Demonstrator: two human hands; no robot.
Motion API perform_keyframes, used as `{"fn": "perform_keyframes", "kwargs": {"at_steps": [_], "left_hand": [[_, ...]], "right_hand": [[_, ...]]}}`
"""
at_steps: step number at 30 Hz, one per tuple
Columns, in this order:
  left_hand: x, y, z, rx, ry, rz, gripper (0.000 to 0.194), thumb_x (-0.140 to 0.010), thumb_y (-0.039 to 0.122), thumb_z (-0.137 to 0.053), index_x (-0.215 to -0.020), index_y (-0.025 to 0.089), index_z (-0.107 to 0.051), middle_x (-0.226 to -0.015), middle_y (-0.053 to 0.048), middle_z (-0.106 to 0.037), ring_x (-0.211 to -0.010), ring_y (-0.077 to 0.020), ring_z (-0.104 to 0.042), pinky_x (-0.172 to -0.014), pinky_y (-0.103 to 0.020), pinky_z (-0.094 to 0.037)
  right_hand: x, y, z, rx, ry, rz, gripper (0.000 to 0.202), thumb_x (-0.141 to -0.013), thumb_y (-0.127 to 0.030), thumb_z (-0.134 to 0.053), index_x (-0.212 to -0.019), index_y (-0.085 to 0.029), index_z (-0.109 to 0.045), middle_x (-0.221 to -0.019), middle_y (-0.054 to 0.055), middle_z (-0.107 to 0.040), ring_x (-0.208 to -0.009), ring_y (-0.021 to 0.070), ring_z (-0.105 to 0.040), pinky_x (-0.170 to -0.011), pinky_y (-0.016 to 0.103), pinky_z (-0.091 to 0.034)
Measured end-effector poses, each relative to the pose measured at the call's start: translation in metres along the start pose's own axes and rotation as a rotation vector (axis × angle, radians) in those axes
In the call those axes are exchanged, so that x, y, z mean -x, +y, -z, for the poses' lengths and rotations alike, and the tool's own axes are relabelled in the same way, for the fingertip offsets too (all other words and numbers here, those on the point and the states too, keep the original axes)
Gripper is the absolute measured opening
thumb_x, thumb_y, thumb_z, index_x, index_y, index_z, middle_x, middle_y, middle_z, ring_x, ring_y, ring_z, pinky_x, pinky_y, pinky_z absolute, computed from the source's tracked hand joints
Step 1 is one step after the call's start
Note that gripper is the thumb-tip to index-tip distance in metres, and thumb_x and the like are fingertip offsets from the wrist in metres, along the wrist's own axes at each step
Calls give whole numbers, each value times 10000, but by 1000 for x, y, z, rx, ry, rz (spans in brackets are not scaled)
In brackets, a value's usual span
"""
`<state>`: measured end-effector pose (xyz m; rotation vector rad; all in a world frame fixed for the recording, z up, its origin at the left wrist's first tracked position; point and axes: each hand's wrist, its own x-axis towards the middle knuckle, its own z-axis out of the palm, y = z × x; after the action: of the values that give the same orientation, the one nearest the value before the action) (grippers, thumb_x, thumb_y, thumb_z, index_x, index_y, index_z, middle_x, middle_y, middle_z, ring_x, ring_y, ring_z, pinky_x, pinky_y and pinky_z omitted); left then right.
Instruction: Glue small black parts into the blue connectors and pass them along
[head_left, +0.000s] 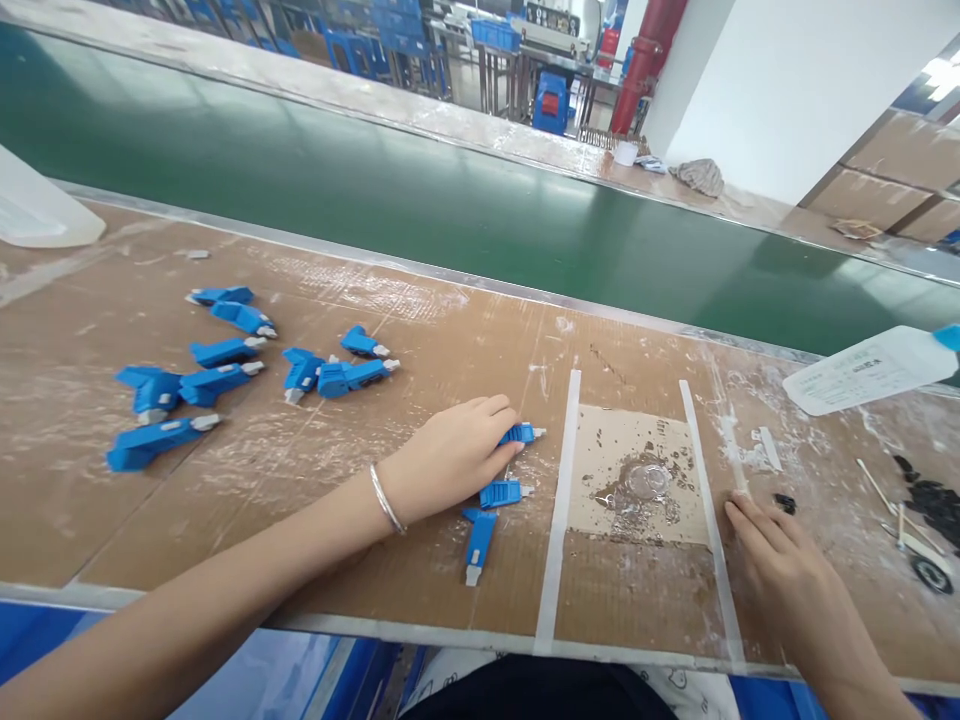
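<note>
My left hand (pixel 457 452), with a silver bangle at the wrist, is closed around a blue plastic part (pixel 519 433) with a light grey tip. Just below it lie a second blue part (pixel 501 493) and a third blue part (pixel 480 540), both on the cardboard-covered table. My right hand (pixel 780 560) rests on the table beside the right tape strip (pixel 712 530), its fingers stretched out and holding nothing visible. Near its fingers is a small black piece (pixel 785 503). Between the hands, a small clear round dish (pixel 646 480) sits on a wet, spotted card (pixel 600 435).
Several more blue parts (pixel 161 440) lie at the left. On the right are a white bottle (pixel 870 370), a pile of black pieces (pixel 934 505) and cotton swabs (pixel 870 482). A white container (pixel 45 215) stands far left. The green conveyor belt (pixel 450 210) runs behind the table.
</note>
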<state>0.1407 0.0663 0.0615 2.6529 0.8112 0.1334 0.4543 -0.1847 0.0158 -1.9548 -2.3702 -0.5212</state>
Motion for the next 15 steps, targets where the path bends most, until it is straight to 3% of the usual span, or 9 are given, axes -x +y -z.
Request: {"fn": "perform_keyframes", "kwargs": {"at_steps": [4,6,10,13,15], "left_hand": [[8,11,7,393,189,-22,212,-923,300,-475,-1012,173,-620,-977,-49,-623,-878,-180,-584,-783,-304,-453],[14,21,13,631,186,-19,160,-900,303,-543,-980,202,-638,-937,-16,-629,-844,-155,-586,-763,-271,-449],[26,46,12,1088,-12,23,121,-863,306,-612,-937,228,-669,-874,6,-633,-789,-135,-579,-742,-250,-450],[31,64,-3,1337,-198,81,148,-826,330,-648,-894,202,-678,-860,-8,-625,-786,-139,-564,-721,-248,-448],[33,74,-16,1389,-307,118,174,-800,353,-669,-848,185,-673,-841,-9,-607,-773,-137,-543,-705,-247,-436]], "right_hand": [[3,-10,3,-11,97,-64,450,-863,-10,-341,-1229,-70,-596,-1174,169,-655,-1021,294,-629,-883,465,-510],[3,-10,2,-62,132,-112,419,-896,-39,-348,-1221,-89,-608,-1152,143,-671,-985,282,-637,-853,446,-530],[1,-5,0,-236,137,-256,336,-975,-159,-387,-1146,-163,-675,-1126,93,-694,-962,267,-659,-837,438,-565],[1,-1,4,-275,83,-284,325,-1000,-309,-429,-1184,-185,-666,-1169,88,-677,-1001,272,-660,-836,437,-588],[2,2,9,-308,43,-296,348,-998,-346,-441,-1236,-185,-639,-1222,93,-650,-1061,274,-644,-855,433,-592]]}}
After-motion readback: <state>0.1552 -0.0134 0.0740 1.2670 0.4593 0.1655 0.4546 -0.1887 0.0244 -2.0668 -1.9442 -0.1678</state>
